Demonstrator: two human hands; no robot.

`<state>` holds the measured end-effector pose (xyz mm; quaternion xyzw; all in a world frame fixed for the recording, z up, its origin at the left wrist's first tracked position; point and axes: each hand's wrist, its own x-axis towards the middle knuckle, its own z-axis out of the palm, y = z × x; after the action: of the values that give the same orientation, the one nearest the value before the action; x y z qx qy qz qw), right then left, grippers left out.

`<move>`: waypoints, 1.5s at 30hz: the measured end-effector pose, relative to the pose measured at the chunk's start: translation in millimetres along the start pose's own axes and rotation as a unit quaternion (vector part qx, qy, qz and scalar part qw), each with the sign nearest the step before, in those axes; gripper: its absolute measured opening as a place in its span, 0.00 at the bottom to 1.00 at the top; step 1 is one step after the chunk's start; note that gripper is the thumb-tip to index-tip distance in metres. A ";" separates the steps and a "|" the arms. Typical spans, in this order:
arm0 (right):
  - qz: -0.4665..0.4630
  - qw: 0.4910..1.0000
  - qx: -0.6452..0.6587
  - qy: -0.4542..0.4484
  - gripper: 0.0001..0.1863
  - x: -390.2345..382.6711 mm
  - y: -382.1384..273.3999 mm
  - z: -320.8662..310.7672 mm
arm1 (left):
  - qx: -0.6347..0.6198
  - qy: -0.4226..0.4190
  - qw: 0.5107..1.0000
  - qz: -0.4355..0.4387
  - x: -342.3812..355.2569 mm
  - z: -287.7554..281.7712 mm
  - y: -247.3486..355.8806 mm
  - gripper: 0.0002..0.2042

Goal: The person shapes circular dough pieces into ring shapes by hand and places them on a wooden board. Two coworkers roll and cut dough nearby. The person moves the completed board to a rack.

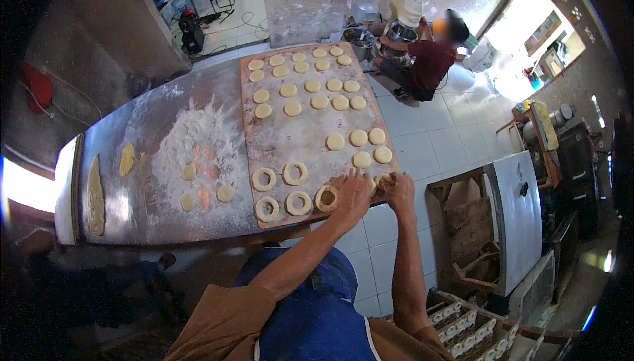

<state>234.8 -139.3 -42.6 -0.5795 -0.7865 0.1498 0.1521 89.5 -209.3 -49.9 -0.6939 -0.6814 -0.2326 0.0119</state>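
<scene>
Both hands work at the near right corner of a floured wooden board [290, 136]. My right hand [399, 192] has its fingers curled on a pale dough piece [382, 180] at the board's edge. Close beside it, my left hand [354, 194] is bent down over the board with fingers drawn in. Whatever lies under it is mostly hidden. Just left of that hand is a dough ring [327, 198], and several more, such as one dough ring [298, 203], lie along the near edge. Round flat dough discs [361, 159] sit beyond my hands, with further rows toward the far end.
Left of the board, a metal tabletop [125, 196] carries spread flour [191, 136], a few dough discs [226, 193] and a long dough strip [96, 196]. A person [429, 57] crouches by a mixer [404, 14] at the far right. Shaped rings fill a rack [456, 321] at lower right.
</scene>
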 end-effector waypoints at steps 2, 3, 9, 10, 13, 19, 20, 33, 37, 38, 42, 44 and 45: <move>-0.017 0.999 0.048 -0.008 0.11 -6.3 -3.8 -7.1 | -0.096 -0.046 0.994 -0.013 -1.6 -9.8 1.3 0.18; -0.062 0.992 0.104 0.033 0.11 -11.2 -8.3 -9.6 | -0.191 -0.115 0.974 -0.030 -1.5 -16.5 -1.3 0.17; -0.040 0.951 0.307 -0.004 0.10 -33.8 -109.8 0.8 | -0.378 -0.069 0.904 -0.188 -81.9 -121.9 -85.1 0.18; 0.002 0.939 0.339 -0.057 0.09 -38.8 -138.7 6.1 | -0.345 -0.068 0.909 -0.224 -106.3 -146.5 -115.0 0.18; -0.139 0.934 0.289 -0.159 0.12 -51.4 -217.4 53.4 | -0.148 0.072 0.939 -0.303 -181.3 -181.7 -210.2 0.16; -0.346 0.917 0.150 -0.130 0.14 -69.5 -328.5 145.7 | 0.039 0.140 0.926 -0.349 -208.4 -212.4 -280.3 0.15; -0.329 0.928 0.107 -0.139 0.13 -70.5 -334.1 149.9 | -0.004 0.137 0.927 -0.349 -209.7 -211.2 -278.6 0.14; -0.001 0.841 0.470 -0.266 0.16 -89.2 -361.8 122.9 | -0.553 0.051 0.755 -0.349 -193.4 -203.5 -275.9 0.12; 0.012 0.858 0.457 -0.234 0.19 -89.7 -374.7 113.6 | -0.600 0.015 0.691 -0.404 -185.4 -218.6 -279.6 0.13; 0.018 0.862 0.453 -0.225 0.20 -90.2 -375.6 112.6 | -0.590 -0.002 0.691 -0.417 -182.9 -222.9 -279.7 0.14; 0.027 0.852 0.475 -0.218 0.25 -93.6 -380.5 113.2 | -0.612 0.038 0.676 -0.409 -185.9 -212.1 -278.0 0.13; -0.018 0.876 0.435 -0.209 0.27 -93.8 -374.4 117.5 | -0.586 0.031 0.700 -0.407 -185.6 -209.7 -278.8 0.11; -0.022 0.884 0.419 -0.206 0.28 -94.3 -370.6 116.7 | -0.570 0.015 0.722 -0.391 -184.7 -208.6 -280.1 0.11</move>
<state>-107.7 -341.5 -2.2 -0.3998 -0.6767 0.5783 0.2186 -234.0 -432.5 -10.8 -0.2380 -0.6307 -0.5715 -0.4679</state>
